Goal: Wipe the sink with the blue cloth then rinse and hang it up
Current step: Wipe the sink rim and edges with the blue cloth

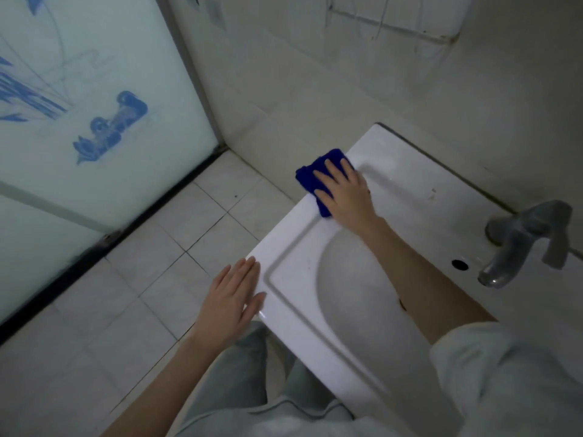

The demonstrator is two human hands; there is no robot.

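Head view: the right hand [344, 193] lies flat, fingers straight and spread, pressing a folded deep-blue cloth [310, 178] onto the rim of a white ceramic sink [293, 247]. The cloth sits under that hand's fingers and overhangs the rim's outer edge. The left hand [232, 298], open with its fingers straight and together, rests on the sink's corner nearer the person. A grey metal faucet [520, 241] stands beyond the right forearm, well apart from both hands.
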